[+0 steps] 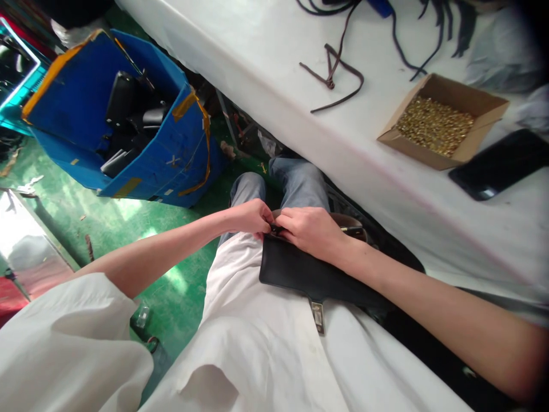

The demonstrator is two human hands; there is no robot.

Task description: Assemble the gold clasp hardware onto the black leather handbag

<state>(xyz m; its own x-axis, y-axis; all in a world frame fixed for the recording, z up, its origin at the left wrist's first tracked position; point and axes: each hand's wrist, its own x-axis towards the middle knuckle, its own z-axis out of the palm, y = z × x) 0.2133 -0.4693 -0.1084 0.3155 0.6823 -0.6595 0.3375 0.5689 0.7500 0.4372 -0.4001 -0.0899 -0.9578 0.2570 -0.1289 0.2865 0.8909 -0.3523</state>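
A black leather bag (295,266) lies across my lap, its flap spread over the white apron with a metal clasp (318,318) at the flap's edge. My left hand (252,217) is closed in a pinch at the bag's far left corner, on a small black part (275,228). Right beside it, my right hand (309,229) is closed too, its fingers pressed on the same spot. The fingers partly hide this part, so its exact shape does not show. Brown lining shows behind my right hand.
On the white-covered table (274,63) stand a cardboard box (403,137) of small gold-coloured metal pieces, a black phone (500,166) and dark leather cords (338,63). A blue bin (158,166) with black leather items stands on the green floor to the left.
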